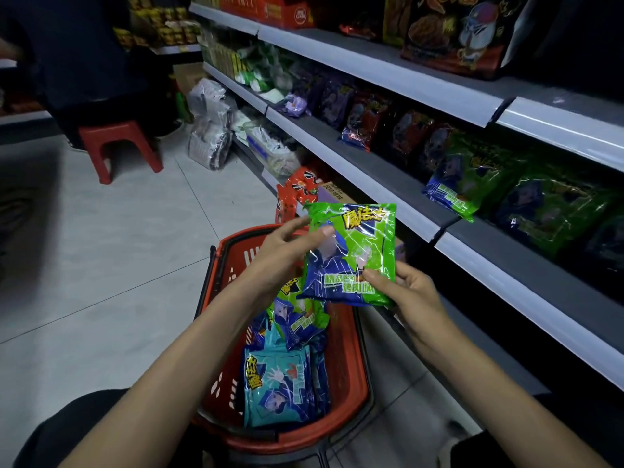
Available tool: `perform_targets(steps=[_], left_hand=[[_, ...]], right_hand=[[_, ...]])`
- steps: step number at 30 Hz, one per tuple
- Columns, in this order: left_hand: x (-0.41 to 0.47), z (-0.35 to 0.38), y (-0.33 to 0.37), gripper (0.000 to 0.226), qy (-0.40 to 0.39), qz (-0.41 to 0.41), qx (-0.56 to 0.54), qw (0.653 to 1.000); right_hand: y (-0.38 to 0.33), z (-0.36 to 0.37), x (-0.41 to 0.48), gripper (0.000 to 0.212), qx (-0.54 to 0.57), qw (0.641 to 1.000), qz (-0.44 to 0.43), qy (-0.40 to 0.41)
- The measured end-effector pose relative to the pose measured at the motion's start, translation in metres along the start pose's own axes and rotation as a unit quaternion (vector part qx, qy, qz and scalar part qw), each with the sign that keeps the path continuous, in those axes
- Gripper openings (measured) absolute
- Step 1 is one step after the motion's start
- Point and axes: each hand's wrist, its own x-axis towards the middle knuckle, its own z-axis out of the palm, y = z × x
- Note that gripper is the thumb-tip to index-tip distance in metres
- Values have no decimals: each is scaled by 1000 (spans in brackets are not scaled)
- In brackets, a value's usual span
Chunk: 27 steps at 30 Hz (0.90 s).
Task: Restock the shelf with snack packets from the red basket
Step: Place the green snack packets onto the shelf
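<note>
The lower right corner of a green snack packet (354, 244) is pinched by the right grip (412, 292), with the thumb laid on the printed front and the fingers curled behind. The packet's left edge is held by the left grip (280, 255), the thumb pressed on the front and the forefinger stretched toward the upper corner. The packet is held with its front toward the camera, slightly tilted, in the air above the far end of the red basket (344, 349) and clear of the shelf. More packets are stacked inside the basket: another green one (297, 315) just beneath the left wrist and a teal one (277, 386) nearer the person. The basket is set on the pale tiled floor (118, 248), just beside the shelf unit. On the grey shelf (388, 173) to the right, matching green packets (472, 184) are stood in a row, with darker red and purple ones further along. A red stool (120, 143) is seen well apart, up the aisle.
</note>
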Motion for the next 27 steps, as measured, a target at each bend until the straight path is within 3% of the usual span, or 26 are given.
perform_targets(steps=[3,7,17,22,27], left_hand=[[-4,10,-9,49,-60,-5,37,998],[-2,13,-17,34,-59,8,40,997],[4,13,-15,38,-72,8,25,997],[4,16,-13,36,-74,9,25,997],[1,18,-14,55,-84,-7,-26,996]], right_hand=[[-6,-2,0,37,20,1000,-10,16],[-11,-3,2,37,42,999,-6,19],[-16,-8,5,41,51,998,21,-1],[-11,-10,10,41,54,998,8,42],[-10,-11,17,32,46,995,24,83]])
